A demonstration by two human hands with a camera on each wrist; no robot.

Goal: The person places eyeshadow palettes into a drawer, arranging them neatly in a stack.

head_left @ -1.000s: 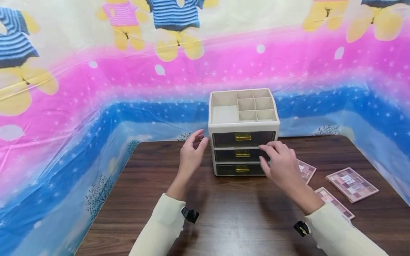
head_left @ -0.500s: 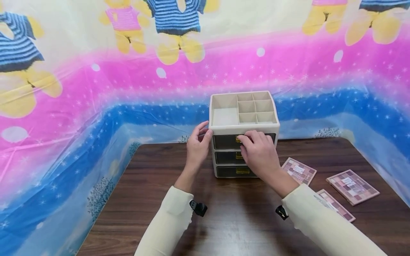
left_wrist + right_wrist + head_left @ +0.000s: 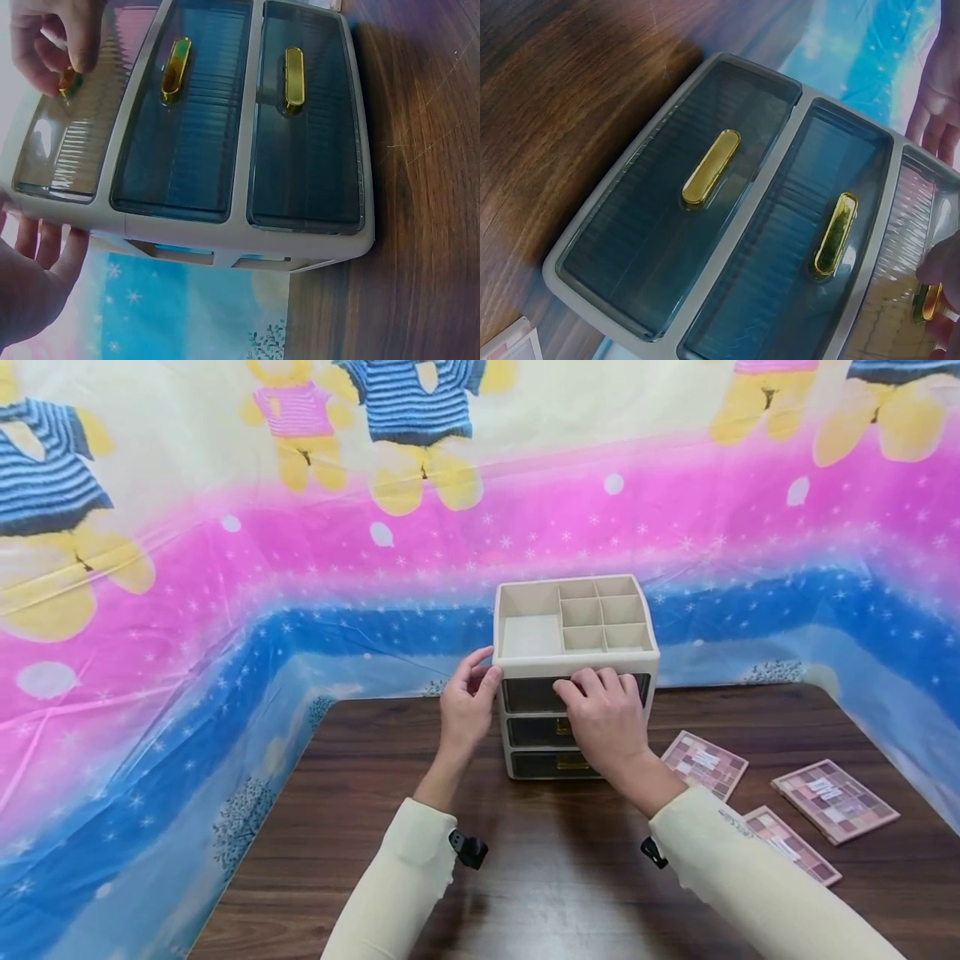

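A cream desktop drawer organizer [image 3: 576, 662] stands at the back of the table, with three dark see-through drawers under an open divided top. My right hand [image 3: 609, 714] pinches the gold handle [image 3: 70, 81] of the top drawer [image 3: 528, 695]; in the head view the fingers cover that handle. The top drawer looks flush with the front. My left hand [image 3: 471, 706] holds the organizer's upper left edge, thumb at the front corner and fingers along the side. The gold handles of the middle drawer [image 3: 210, 112] and bottom drawer [image 3: 311, 150] are free of the hands.
Three pinkish eyeshadow palettes lie on the table right of the organizer: one close beside it [image 3: 705, 764], one farther right [image 3: 835, 800], one partly behind the right sleeve [image 3: 795, 845]. A printed curtain [image 3: 420, 635] hangs behind the dark wooden table [image 3: 360, 777].
My right hand has moved left and up from the organizer's right side onto the top drawer's handle. My left hand has come in against the organizer's upper left edge.
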